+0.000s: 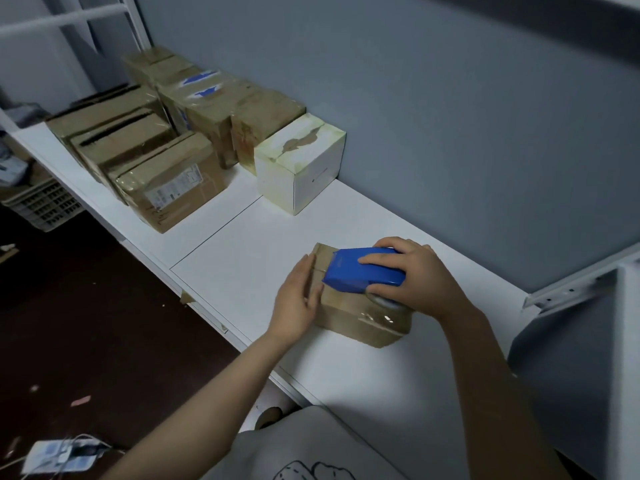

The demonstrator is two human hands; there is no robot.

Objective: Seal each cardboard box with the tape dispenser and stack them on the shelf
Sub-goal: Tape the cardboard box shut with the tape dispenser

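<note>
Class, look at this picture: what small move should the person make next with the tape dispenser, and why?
Probably slide the tape dispenser toward the far end of the cardboard box. The right hand grips it on top of the box, shiny tape covers the near end, the seam by the left hand looks bare, and that hand's flat fingers steady the box.

Readable text: none.
Sticker (173, 190) on cardboard box (209, 185): print too small to read.
Tape dispenser (346, 271): faint mark, illegible.

blue tape dispenser (346, 271) atop cardboard box (349, 318)
</note>
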